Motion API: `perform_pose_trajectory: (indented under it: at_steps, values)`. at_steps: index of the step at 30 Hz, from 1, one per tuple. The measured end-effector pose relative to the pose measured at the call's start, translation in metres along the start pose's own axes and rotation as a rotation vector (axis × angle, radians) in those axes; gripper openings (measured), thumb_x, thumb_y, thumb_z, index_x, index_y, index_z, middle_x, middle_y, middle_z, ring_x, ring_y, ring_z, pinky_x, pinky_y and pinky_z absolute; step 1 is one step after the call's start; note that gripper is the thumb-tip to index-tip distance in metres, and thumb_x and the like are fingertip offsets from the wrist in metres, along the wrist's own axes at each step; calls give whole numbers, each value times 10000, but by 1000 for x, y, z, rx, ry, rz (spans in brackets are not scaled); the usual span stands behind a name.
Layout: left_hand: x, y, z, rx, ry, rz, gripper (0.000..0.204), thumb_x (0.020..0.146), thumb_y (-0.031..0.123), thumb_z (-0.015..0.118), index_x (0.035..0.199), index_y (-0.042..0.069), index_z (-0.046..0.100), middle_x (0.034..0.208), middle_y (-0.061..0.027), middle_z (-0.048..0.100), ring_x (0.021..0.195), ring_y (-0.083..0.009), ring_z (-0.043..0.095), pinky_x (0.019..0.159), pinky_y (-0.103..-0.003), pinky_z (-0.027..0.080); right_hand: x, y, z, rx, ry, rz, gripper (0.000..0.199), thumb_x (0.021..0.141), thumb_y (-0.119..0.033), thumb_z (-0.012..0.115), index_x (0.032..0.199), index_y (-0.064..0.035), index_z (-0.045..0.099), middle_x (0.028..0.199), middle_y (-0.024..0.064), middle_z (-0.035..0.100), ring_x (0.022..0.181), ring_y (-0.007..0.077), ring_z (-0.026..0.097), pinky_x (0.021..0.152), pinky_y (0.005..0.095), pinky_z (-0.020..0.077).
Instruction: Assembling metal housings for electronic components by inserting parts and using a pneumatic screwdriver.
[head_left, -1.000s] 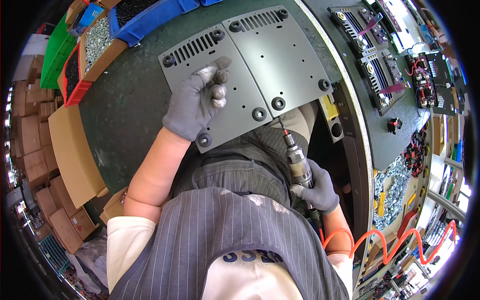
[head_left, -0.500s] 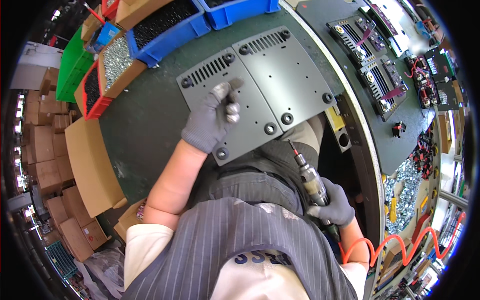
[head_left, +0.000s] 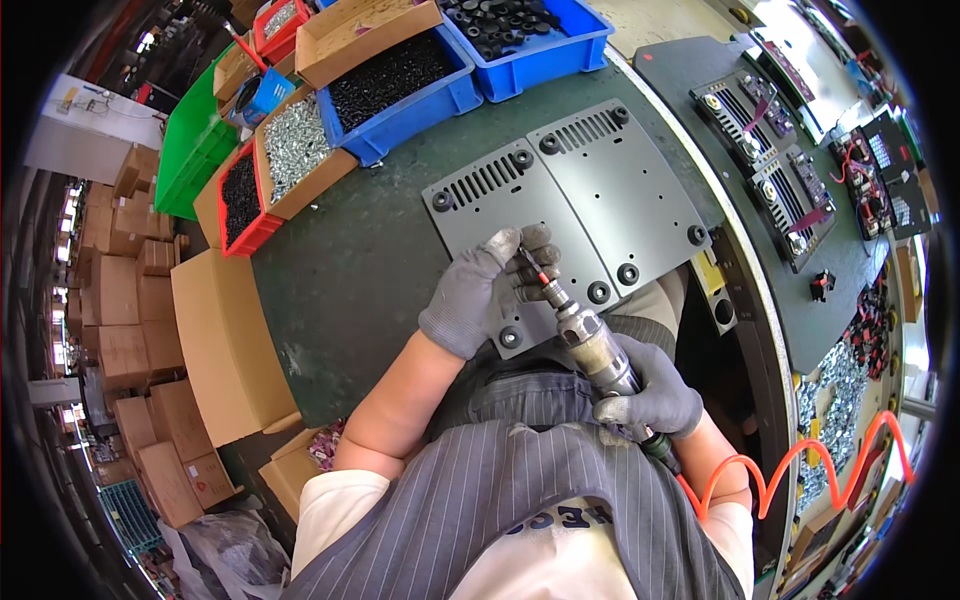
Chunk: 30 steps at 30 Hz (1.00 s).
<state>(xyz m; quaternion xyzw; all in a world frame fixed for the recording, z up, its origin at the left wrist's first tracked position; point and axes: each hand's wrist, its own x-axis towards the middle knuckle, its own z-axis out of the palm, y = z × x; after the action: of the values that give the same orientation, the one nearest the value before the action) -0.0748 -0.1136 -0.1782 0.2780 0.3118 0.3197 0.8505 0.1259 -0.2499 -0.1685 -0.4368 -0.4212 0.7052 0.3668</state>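
My right hand (head_left: pixel 655 395), in a grey glove, is wrapped round a pneumatic screwdriver (head_left: pixel 597 352) with a metal body. The red-collared bit points up and left toward my left hand (head_left: pixel 475 295), also gloved. There the thumb and fingers are bent together round the bit's tip; whatever they pinch is too small to make out. Under both hands lie two flat grey metal plates, side by side. The left plate (head_left: pixel 520 207) is partly covered by my left hand; the right plate (head_left: pixel 640 190) shows more fully. Both have slots, small holes and black round rubber feet near their corners.
Blue bins of black screws (head_left: pixel 395 85) and black rubber feet (head_left: pixel 500 28) stand at the back. Silvery screws (head_left: pixel 297 145) fill a cardboard box beside a red bin (head_left: pixel 243 200). An orange coiled hose (head_left: pixel 765 490) runs right. Heat-sink assemblies (head_left: pixel 790 205) lie on the right-hand table.
My right hand has brought the screwdriver up and left, so its bit now meets my left hand's fingers. The whole view has shifted, with the plates appearing further right and lower.
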Motion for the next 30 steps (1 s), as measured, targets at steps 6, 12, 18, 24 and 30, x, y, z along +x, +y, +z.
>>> perform_pose_trajectory:
  at_steps: [6, 12, 18, 24, 30]
  values:
    - [-8, 11, 0, 180, -5, 50, 362, 906, 330, 503, 1078, 17, 561, 932, -90, 609, 821, -180, 596, 701, -327, 503, -3, -14, 14, 88, 5, 161, 622, 651, -203, 775, 1154, 8, 477, 799, 73, 595, 623, 112, 588, 556, 258, 485]
    - [-24, 9, -8, 420, 24, 14, 281, 922, 240, 490, 1023, 18, 630, 897, -65, 659, 777, -107, 622, 672, -247, 516, -4, 4, 6, -261, -24, 1, 612, 645, -251, 774, 1144, -9, 517, 837, 49, 604, 717, 101, 546, 682, 261, 467]
    - [-72, -3, -1, 593, 2, 129, 438, 885, 375, 526, 1010, -33, 624, 857, -104, 652, 759, -166, 620, 695, -296, 504, -10, -1, 8, -69, -58, 64, 761, 581, -309, 799, 1176, 48, 486, 916, 47, 579, 812, 100, 529, 748, 239, 424]
    - [-113, -54, -35, 1603, 168, 140, 426, 873, 415, 507, 824, 22, 663, 746, -172, 639, 694, -256, 640, 639, -353, 494, -12, 15, -8, 20, -22, -18, 763, 575, -305, 793, 1169, 58, 482, 873, 33, 569, 748, 88, 513, 672, 210, 413]
    - [-74, -95, -47, 1697, 295, 6, 429, 879, 439, 456, 841, 45, 621, 809, -199, 607, 683, -380, 580, 601, -471, 440, -15, 27, -13, 58, -38, -155, 638, 633, -241, 752, 1164, 15, 507, 891, 36, 590, 777, 99, 537, 715, 243, 439]
